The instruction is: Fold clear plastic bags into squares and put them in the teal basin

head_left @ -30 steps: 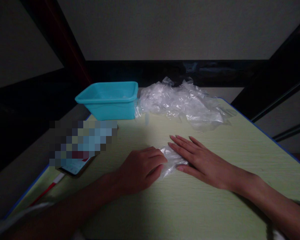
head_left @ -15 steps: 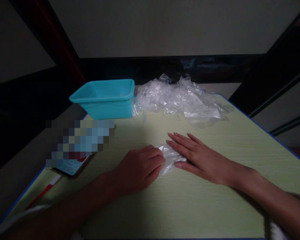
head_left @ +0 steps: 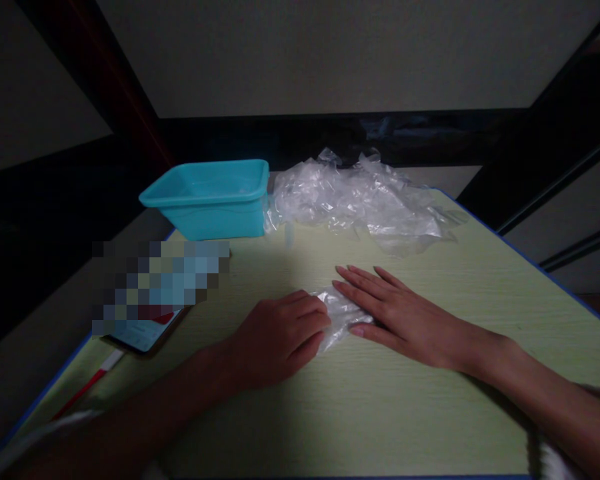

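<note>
A small clear plastic bag [head_left: 339, 319] lies on the tabletop between my hands, partly covered by both. My left hand [head_left: 285, 340] rests on its left side with curled fingers, closed on the plastic; the fingertips are hidden. My right hand [head_left: 400, 317] lies flat over the bag's right side, fingers stretched out and a little apart, the thumb at its lower edge. Farther back sits a crumpled pile of clear plastic bags [head_left: 360, 193].
A turquoise plastic basin [head_left: 220, 217] stands at the back left, touching the pile's edge. In front of it a phone [head_left: 150, 333] lies with a red and white cable [head_left: 97, 377]. The pale wooden table [head_left: 380, 427] has blue edges, with a panel behind it.
</note>
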{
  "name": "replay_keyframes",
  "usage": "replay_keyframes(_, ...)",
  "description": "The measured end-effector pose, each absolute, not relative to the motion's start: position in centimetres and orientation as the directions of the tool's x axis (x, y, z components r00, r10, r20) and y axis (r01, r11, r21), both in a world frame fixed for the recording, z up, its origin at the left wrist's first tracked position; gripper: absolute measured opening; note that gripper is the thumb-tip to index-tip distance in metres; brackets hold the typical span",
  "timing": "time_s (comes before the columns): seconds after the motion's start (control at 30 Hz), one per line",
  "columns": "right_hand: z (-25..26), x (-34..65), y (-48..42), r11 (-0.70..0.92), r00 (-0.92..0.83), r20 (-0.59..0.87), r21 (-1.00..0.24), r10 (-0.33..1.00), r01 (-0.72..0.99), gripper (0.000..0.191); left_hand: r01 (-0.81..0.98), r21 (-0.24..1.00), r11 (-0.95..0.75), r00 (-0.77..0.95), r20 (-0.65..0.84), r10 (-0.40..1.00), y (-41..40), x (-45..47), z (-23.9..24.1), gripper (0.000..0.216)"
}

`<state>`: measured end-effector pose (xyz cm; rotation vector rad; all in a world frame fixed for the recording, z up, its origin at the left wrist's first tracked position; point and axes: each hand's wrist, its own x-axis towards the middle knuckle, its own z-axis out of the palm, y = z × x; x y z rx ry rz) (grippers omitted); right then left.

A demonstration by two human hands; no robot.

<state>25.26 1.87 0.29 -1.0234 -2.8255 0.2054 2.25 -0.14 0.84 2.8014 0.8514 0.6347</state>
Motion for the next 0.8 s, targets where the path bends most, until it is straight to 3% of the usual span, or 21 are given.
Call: replay_keyframes(0.8, 0.18, 25.39, 1.85, 0.768, -0.766, 0.092, -0.167, 0.636, 0.618, 0.058, 0.489, 0.289, -0.823, 0.743, 0.356, 0.567, -0.09, 2.21, 0.67, 0.020)
